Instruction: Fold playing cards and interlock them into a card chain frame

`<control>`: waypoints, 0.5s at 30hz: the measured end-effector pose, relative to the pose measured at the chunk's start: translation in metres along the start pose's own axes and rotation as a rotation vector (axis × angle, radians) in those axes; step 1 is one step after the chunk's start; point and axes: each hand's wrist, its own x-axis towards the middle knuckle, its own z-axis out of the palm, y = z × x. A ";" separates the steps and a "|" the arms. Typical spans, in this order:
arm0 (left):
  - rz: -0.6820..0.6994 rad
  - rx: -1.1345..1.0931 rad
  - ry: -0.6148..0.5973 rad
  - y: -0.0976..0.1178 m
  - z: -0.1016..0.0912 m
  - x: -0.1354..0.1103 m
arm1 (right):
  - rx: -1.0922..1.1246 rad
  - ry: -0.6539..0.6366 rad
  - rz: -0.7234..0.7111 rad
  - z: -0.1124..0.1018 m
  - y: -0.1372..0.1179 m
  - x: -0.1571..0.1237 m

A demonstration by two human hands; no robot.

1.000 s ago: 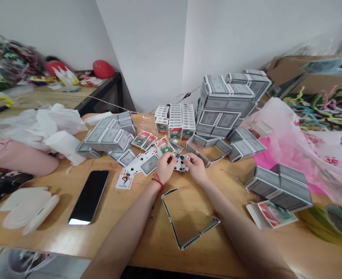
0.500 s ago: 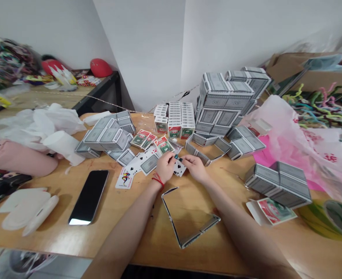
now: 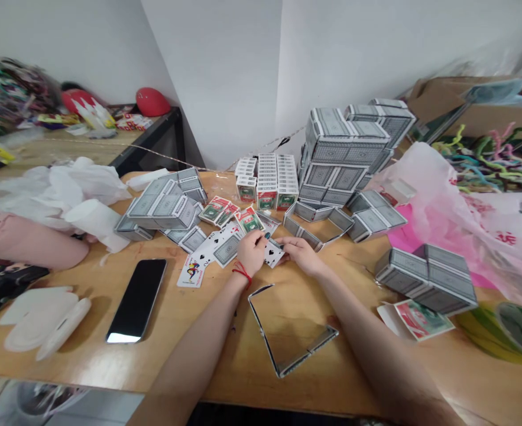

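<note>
My left hand point(image 3: 252, 252), with a red string at the wrist, is closed in a pinch; whatever is between its fingertips is too small to make out. Just to its right, my right hand point(image 3: 300, 255) has its thumb and fingers closed at the right edge of a white playing card point(image 3: 272, 254) with black spades. More loose cards, among them a joker point(image 3: 192, 271), fan out left of my left hand. Beyond the hands lies a red and green card box point(image 3: 249, 220). Nearer me, between my forearms, stands an angled frame of joined cards point(image 3: 269, 343).
A tall stack of grey card-built blocks point(image 3: 349, 148) stands at the back right, beside rows of card boxes point(image 3: 267, 180). More blocks point(image 3: 165, 204) sit at left. A phone point(image 3: 136, 302), a pink roll point(image 3: 30, 241), a pink plastic bag point(image 3: 447, 195) and yellow-green tape point(image 3: 502, 331) lie around.
My fingertips, close together before, have moved apart. My right hand has shifted slightly right, to the edge of the spade card, and more of that card shows.
</note>
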 end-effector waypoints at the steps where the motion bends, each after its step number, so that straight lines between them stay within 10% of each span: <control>1: -0.014 -0.002 -0.002 0.000 0.000 0.000 | 0.018 -0.017 -0.001 0.000 0.000 0.000; 15: -0.067 -0.134 0.134 0.003 0.000 0.000 | 0.161 -0.076 -0.070 -0.001 0.004 -0.004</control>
